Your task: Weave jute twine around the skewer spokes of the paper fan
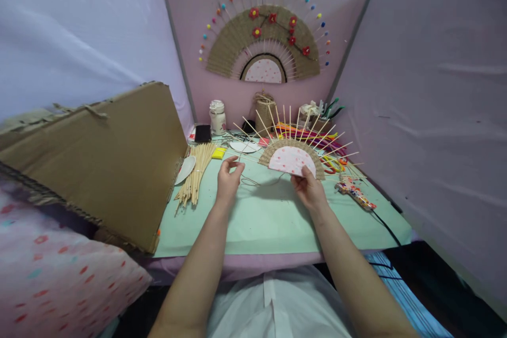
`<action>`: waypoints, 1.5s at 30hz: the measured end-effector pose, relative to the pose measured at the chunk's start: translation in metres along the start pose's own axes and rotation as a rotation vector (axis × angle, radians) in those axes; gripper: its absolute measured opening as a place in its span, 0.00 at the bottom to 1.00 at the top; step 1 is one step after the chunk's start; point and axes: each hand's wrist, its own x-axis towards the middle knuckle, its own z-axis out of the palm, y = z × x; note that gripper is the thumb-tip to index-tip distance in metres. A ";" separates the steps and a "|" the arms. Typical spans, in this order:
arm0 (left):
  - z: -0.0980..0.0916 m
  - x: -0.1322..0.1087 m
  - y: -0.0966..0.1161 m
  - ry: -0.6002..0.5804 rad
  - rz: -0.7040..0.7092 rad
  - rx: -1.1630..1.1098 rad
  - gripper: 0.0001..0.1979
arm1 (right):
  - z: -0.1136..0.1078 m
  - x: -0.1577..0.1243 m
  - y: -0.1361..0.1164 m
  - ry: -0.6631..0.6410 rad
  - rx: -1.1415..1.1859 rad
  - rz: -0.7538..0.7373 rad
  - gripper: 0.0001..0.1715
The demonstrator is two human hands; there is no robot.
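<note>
My right hand [309, 189] grips the lower edge of a half-round fan [293, 160], thumb in front. The fan has a pink-spotted white centre, a band of wound brown twine and thin wooden sticks spreading outward like rays. To its left, my left hand [229, 178] is closed in a pinch on a thin strand of twine near the fan's left sticks. A loose loop of twine [250, 181] hangs between the two hands, over the pale green tabletop.
A bundle of wooden sticks [197, 174] lies left, beside a big cardboard sheet [99, 163]. On the right rests a glue gun [355, 193] with a cord. Behind are a white bottle [217, 118], a twine spool [264, 111] and colourful pipe cleaners [328, 142]. A decorated fan [229, 45] hangs on the back panel.
</note>
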 end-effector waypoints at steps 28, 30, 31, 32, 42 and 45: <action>0.096 0.015 -0.001 -0.106 0.564 0.191 0.19 | 0.055 -0.076 -0.028 -0.456 -0.965 -0.747 0.25; 0.086 0.019 0.003 -0.026 0.324 -0.065 0.15 | 0.042 -0.080 -0.032 -0.457 -1.010 -0.719 0.17; 0.081 0.022 0.006 -0.012 0.229 -0.206 0.14 | 0.033 -0.081 -0.034 -0.449 -1.034 -0.703 0.15; 0.075 0.025 0.008 0.015 0.144 -0.371 0.14 | 0.023 -0.080 -0.036 -0.430 -1.058 -0.688 0.13; 0.044 0.032 0.011 -0.035 -0.229 -0.771 0.11 | -0.105 -0.038 -0.103 0.137 -1.754 -0.793 0.18; 0.047 0.028 0.006 -0.040 -0.286 -0.793 0.08 | -0.123 -0.034 -0.118 0.369 -2.076 -0.570 0.26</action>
